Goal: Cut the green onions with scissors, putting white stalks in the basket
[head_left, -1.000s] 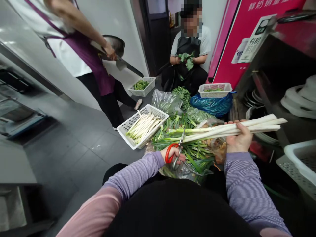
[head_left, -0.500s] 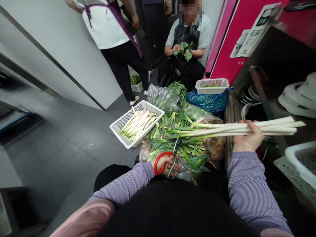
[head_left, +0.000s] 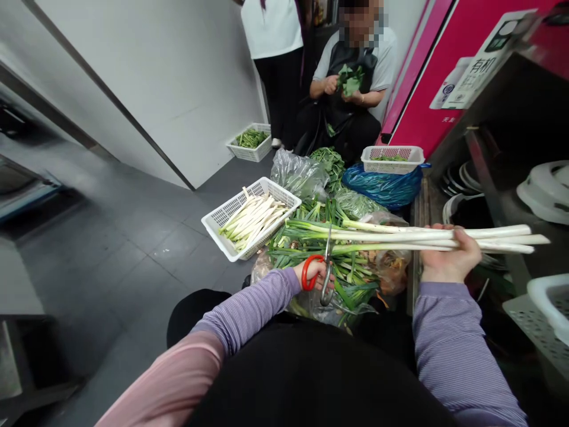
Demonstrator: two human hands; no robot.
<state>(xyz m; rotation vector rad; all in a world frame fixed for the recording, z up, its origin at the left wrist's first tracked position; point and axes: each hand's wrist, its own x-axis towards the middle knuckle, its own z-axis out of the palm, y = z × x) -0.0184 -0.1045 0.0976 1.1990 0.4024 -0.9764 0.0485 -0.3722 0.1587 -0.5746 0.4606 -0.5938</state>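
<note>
My left hand is shut on red-handled scissors, whose steel blades point up and reach the long spring onion stalks. My right hand grips a bunch of these spring onions near their white ends, holding it level across my lap. Below the bunch, a heap of cut green onion tops lies on clear plastic. A white plastic basket holds trimmed white stalks, just left of the heap.
A seated person handles leafy greens straight ahead, and another person stands beyond. A basket rests on a blue bag. Dishes fill a shelf at right, and a white crate sits low right.
My left hand and the scissors have moved up and right, with the blades now upright against the stalks. The standing person has moved farther back, uncovering the far basket.
</note>
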